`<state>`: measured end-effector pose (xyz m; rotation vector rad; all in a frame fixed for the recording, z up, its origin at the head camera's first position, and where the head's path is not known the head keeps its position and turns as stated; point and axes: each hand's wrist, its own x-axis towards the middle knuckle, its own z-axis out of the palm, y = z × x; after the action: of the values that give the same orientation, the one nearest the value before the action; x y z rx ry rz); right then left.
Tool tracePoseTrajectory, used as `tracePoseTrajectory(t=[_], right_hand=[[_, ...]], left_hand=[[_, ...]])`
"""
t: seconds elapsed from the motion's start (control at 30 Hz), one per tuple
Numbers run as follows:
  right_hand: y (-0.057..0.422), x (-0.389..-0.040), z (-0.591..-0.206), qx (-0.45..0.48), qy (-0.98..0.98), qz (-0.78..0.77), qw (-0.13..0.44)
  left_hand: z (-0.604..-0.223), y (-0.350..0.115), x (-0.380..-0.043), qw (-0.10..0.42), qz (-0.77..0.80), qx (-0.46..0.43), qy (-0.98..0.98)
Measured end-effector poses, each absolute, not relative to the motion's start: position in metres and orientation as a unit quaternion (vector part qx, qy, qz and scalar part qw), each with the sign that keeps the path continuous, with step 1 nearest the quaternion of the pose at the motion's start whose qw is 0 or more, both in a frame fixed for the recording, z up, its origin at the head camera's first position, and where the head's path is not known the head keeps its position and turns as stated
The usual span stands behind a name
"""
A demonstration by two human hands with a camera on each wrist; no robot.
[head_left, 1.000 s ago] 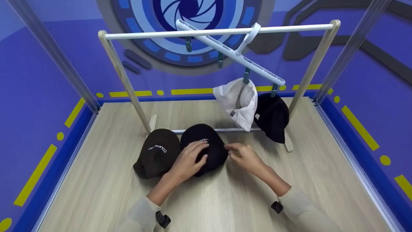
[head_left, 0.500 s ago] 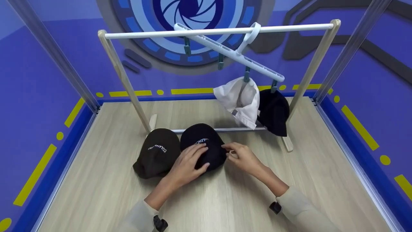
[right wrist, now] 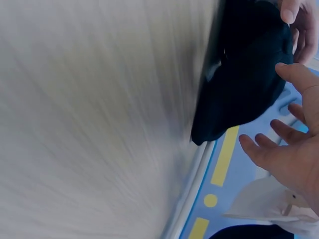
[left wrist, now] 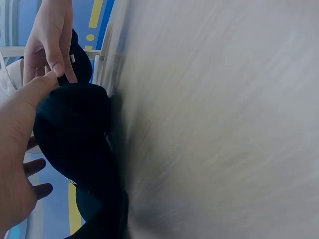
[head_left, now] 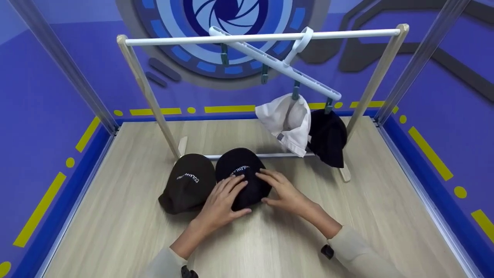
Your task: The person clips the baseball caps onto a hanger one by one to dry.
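In the head view a black cap with white lettering sits on the wooden table between my two hands. My left hand lies over its left front side, fingers straight and thumb spread toward the near edge. From the right, my right hand reaches to the cap's side with fingers extended and the thumb apart. Against the cap's left side stands a dark brown cap, also lettered. In the right wrist view, the black cap shows beside the spread fingers of my right hand.
Behind the caps stands a rack with a white top bar and wooden posts. A white clip hanger hangs from it at a slant, carrying a white cap and another black cap. Two green clips on the hanger's left hold nothing.
My right hand has shifted left onto the black cap's side and its fingers have spread. My left thumb has moved away from the cap toward the near side. The hanger sways slightly.
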<state>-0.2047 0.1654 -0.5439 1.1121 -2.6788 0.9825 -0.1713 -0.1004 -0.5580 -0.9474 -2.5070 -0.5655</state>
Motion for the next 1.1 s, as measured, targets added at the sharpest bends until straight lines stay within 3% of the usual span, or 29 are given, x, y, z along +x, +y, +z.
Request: tracePoseTrajectory(t=[0.37,1.1], right_hand=[[0.157,-0.198,-0.560,0.407,-0.862,0.289,0.087],[0.143,-0.198,-0.570,0.396,-0.875,0.252,0.117]], left_hand=[[-0.563,-0.102,-0.167,0.192,-0.182,-0.328,-0.907],[-0.563,-0.105,-0.165,0.199,-0.200,-0.323,-0.903]])
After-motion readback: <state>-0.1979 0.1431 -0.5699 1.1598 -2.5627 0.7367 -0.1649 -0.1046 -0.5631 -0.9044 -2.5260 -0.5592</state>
